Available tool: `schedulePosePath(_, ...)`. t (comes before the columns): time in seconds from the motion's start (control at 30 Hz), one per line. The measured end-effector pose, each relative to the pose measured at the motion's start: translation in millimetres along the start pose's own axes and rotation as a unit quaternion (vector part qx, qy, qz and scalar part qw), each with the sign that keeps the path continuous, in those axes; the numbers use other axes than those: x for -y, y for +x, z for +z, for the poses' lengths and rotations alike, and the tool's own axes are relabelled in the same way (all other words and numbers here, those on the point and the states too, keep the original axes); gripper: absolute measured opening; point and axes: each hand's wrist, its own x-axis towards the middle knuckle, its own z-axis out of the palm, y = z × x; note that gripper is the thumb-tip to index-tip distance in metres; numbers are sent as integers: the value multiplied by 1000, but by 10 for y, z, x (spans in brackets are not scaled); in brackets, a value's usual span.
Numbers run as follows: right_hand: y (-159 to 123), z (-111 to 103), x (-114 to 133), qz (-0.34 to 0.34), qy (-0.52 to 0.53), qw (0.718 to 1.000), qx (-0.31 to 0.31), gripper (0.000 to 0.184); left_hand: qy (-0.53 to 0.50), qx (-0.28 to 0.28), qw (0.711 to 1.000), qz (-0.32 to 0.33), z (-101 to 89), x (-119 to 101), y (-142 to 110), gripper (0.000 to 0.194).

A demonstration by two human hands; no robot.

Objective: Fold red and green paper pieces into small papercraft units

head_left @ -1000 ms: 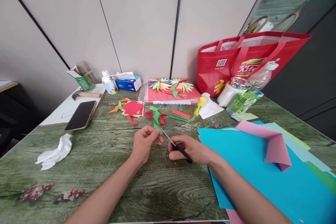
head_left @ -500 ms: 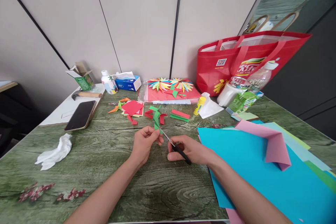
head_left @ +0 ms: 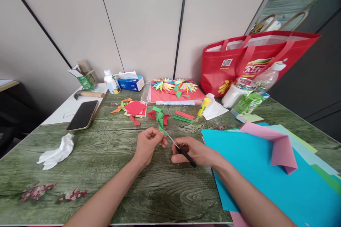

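At the far left, a pale-topped surface [head_left: 7, 84] is cut off by the frame edge. Next come a crumpled tissue [head_left: 57, 152] and a dark phone [head_left: 82, 115] lying on a white board [head_left: 57, 113]. A hammer [head_left: 92, 94] rests on it too, behind the phone, near an open green box [head_left: 87, 81] whose inside is hard to make out. A white bottle [head_left: 112, 82] stands just beside a blue tissue pack [head_left: 131, 83].

The left hand [head_left: 148, 144] has its thumb and fingers closed on the lower end of a green paper piece [head_left: 161, 125]; the fingertips hide that end. Red and green folded scraps [head_left: 152, 114] lie just beyond, and where the held piece stops among them is unclear. Scissors [head_left: 183, 151] point up and left to the green paper, their tips too small to show whether they bite it. The right hand [head_left: 193, 150] is clamped around their black handles, fingers partly covering the loops.

Farther right are a yellow glue stick [head_left: 204, 107], a red bag [head_left: 221, 74] partly hidden by a clear bottle [head_left: 269, 76], and a blue sheet [head_left: 247, 159], overlapped by the right forearm and cut off below.
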Motion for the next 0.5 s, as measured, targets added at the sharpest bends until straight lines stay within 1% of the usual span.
schedulePosePath(0.2,4,5,-3,-2,-2,1000,-2,35,-6,-2,1000,-6,2,4,-2,18)
schedulePosePath(0.5,-1,24,1,1,11,1000,-7,40,0,4,1000,-4,-26,37,13,19)
